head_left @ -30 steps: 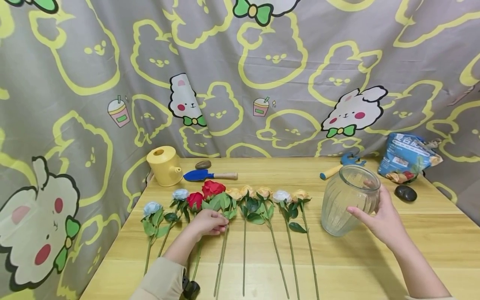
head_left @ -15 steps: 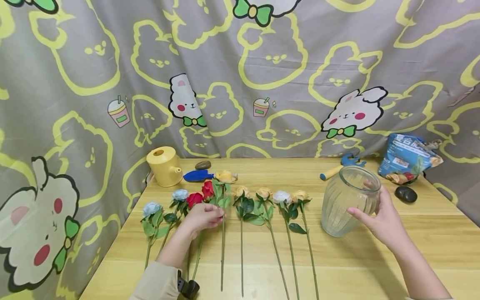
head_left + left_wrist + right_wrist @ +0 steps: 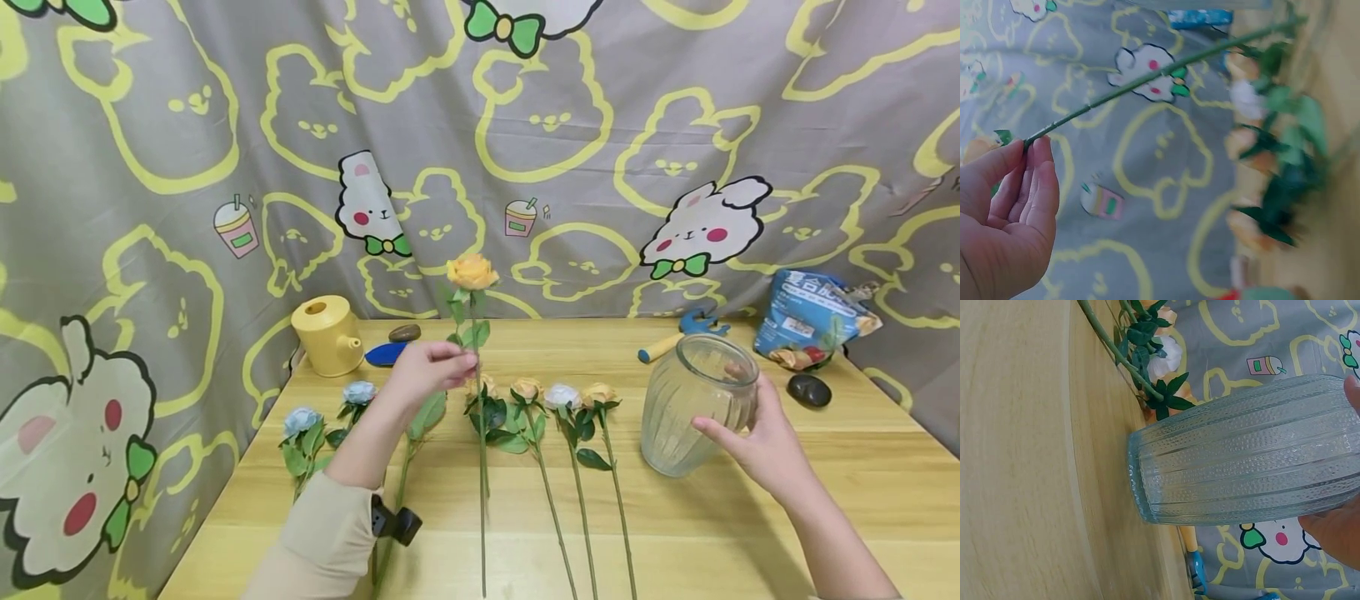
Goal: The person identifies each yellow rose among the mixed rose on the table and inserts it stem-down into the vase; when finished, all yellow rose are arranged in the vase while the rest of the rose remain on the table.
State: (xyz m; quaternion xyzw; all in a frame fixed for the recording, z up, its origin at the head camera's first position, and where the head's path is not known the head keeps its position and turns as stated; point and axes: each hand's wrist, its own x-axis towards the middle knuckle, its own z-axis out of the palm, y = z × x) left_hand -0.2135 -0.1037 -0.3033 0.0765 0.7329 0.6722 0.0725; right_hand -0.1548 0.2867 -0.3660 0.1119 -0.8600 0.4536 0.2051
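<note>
My left hand [image 3: 426, 373] pinches the green stem of a yellow-orange rose [image 3: 472, 272] between thumb and fingers. The rose stands nearly upright, its bloom in front of the curtain. In the left wrist view the stem [image 3: 1141, 81] runs from the fingertips towards the table. On the right, my right hand [image 3: 771, 442] grips a ribbed clear glass vase [image 3: 675, 425] near its mouth. The vase leans a little, and nothing shows inside it. Between the hands lie peach roses [image 3: 528, 389] and a white rose [image 3: 563, 397]. My left arm hides the red roses.
Two pale blue roses [image 3: 302, 421] lie at the left of the wooden table [image 3: 697, 542]. Behind them are a yellow watering can [image 3: 327, 336], a blue trowel [image 3: 386, 354] and a brown stone [image 3: 405, 333]. A yellow-handled tool [image 3: 662, 347], blue bag [image 3: 806, 317] and black stone [image 3: 809, 390] are back right.
My left hand has lifted the yellow-orange rose off the table, moving it up and slightly right and standing it upright. My right hand and the vase have stayed in place.
</note>
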